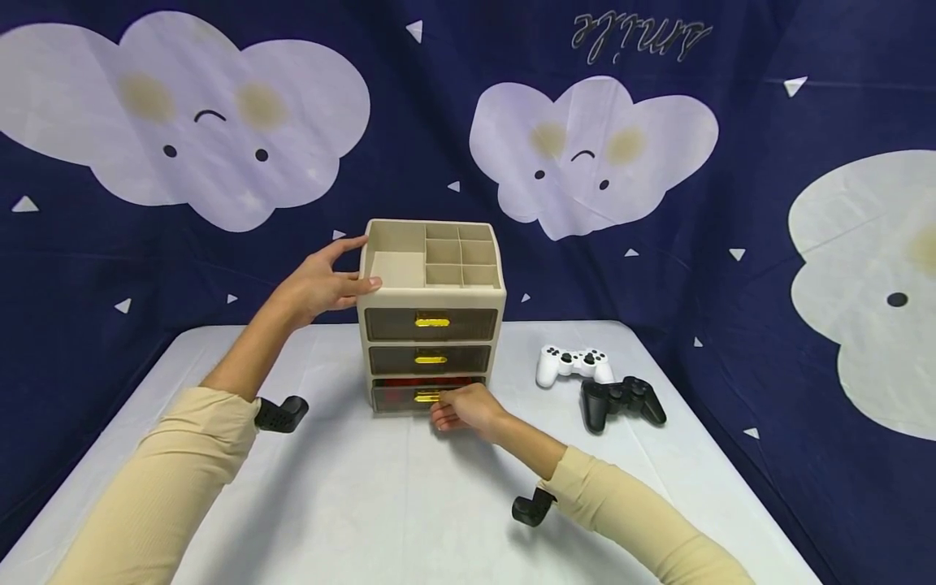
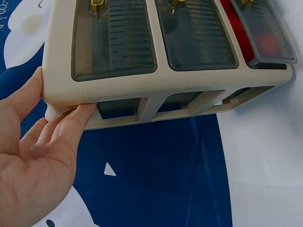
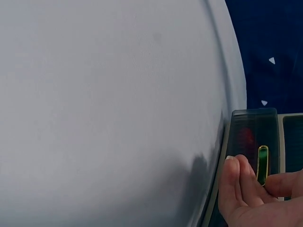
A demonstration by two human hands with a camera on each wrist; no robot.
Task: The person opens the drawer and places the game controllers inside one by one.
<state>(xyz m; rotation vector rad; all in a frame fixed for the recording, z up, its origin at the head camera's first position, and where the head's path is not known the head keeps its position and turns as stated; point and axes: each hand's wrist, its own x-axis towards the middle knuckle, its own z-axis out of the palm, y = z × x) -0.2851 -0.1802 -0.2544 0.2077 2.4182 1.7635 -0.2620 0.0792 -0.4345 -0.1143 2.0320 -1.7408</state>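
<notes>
A cream desktop drawer organizer (image 1: pixel 431 298) with dark see-through drawers and gold handles stands on the table. Its bottom drawer (image 1: pixel 395 398) sticks out slightly from the front, with something red showing inside. My left hand (image 1: pixel 318 284) holds the organizer's upper left side, thumb at the front corner and fingers along the side. In the left wrist view, the protruding drawer (image 2: pixel 270 35) shows red behind its front. My right hand (image 1: pixel 468 409) pinches the gold handle (image 3: pixel 262 164) of the bottom drawer between thumb and fingers, partly covering it.
A white game controller (image 1: pixel 574 365) and a black game controller (image 1: pixel 621 400) lie to the right of the organizer, close together. The organizer's top has one large and several small compartments (image 1: pixel 461 256). Behind the white table (image 1: pixel 351 504) hangs a dark blue cloud-print cloth (image 1: pixel 420 106).
</notes>
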